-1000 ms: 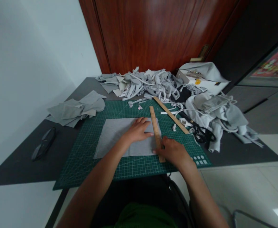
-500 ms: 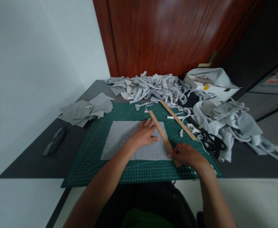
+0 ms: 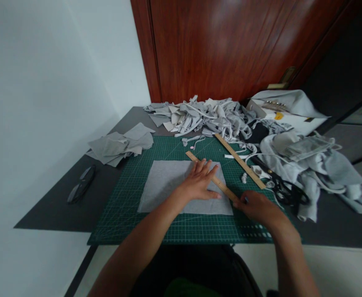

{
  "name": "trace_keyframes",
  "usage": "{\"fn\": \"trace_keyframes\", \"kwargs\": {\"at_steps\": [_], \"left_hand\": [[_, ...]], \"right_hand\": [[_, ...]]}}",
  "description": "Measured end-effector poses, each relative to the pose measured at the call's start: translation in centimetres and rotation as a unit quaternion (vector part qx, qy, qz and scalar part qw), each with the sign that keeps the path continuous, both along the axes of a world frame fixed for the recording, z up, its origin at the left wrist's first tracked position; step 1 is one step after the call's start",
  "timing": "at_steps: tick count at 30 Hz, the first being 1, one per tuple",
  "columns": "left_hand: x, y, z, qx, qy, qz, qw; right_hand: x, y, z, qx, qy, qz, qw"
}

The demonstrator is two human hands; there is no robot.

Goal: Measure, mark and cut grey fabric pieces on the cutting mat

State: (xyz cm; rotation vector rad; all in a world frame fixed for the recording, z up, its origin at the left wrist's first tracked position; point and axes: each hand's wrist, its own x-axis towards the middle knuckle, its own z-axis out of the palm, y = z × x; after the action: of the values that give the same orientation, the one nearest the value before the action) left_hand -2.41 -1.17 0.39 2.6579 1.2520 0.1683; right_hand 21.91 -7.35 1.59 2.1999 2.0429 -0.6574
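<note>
A grey rectangular cloth (image 3: 165,185) lies flat on the green cutting mat (image 3: 125,206). Across its right part a wooden ruler (image 3: 222,187) runs at a slant. My left hand (image 3: 201,181) rests flat with fingers spread, over the cloth and the ruler's upper part. My right hand (image 3: 255,206) is closed on the ruler's lower right end, just off the cloth's right edge. A small bluish tip shows at that hand; what it belongs to is hidden.
A second wooden ruler (image 3: 239,161) lies to the right, near black-handled scissors (image 3: 287,192). Grey fabric scraps (image 3: 212,115) are heaped at the back. Stacked cloth pieces (image 3: 122,144) and glasses (image 3: 81,185) lie left. A white box (image 3: 292,117) stands back right.
The ruler has turned from along the cloth's right edge to a flatter slant across it. My left hand has moved right onto the ruler. The whole view has shifted slightly.
</note>
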Motion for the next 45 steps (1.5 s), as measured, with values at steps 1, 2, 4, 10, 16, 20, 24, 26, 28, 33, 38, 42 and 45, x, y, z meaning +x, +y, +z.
{"fn": "trace_keyframes", "kwargs": {"at_steps": [1,2,4,10,16,20,24,26,28,33,38,42,45], "left_hand": [[0.0,0.0,-0.1,-0.002,0.003,-0.003,1.000],[0.0,0.1,-0.2,0.000,0.005,-0.007,1.000],[0.0,0.1,-0.3,0.011,0.006,-0.017,1.000],[0.2,0.1,-0.6,0.051,0.011,-0.039,0.998],[0.4,0.1,-0.1,0.117,-0.015,-0.055,0.992],[0.4,0.4,0.4,0.128,-0.039,-0.064,0.989],[0.3,0.4,2.2,0.122,-0.034,-0.060,0.990],[0.2,0.1,3.5,0.108,-0.023,-0.031,0.993],[-0.1,-0.4,4.7,0.091,-0.016,-0.005,0.996],[-1.0,-1.5,5.8,-0.045,0.027,0.014,0.998],[-1.0,-1.4,5.2,-0.135,0.034,-0.014,0.990],[-0.5,-1.5,4.8,-0.159,0.038,-0.030,0.986],[0.0,-1.9,4.6,-0.139,0.054,-0.037,0.988]], "right_hand": [[0.0,0.0,0.0,0.005,-0.004,0.000,1.000],[0.1,0.0,0.0,0.011,-0.005,-0.001,1.000],[0.1,0.1,0.0,0.020,0.002,-0.003,1.000],[1.0,0.6,-0.6,0.056,0.049,0.023,0.997],[1.8,1.1,-0.7,0.050,0.096,0.048,0.993],[1.7,1.1,-0.2,0.044,0.114,0.052,0.991],[1.9,0.8,1.0,0.070,0.166,0.099,0.979],[1.9,0.6,1.6,0.087,0.197,0.126,0.968],[1.8,0.7,1.8,0.099,0.220,0.158,0.958],[1.2,1.6,0.6,0.141,0.214,0.207,0.944],[0.3,2.1,0.0,0.116,0.201,0.219,0.948],[-0.3,1.9,0.1,0.099,0.160,0.207,0.960],[-0.3,2.0,-0.3,0.093,0.157,0.197,0.963]]}}
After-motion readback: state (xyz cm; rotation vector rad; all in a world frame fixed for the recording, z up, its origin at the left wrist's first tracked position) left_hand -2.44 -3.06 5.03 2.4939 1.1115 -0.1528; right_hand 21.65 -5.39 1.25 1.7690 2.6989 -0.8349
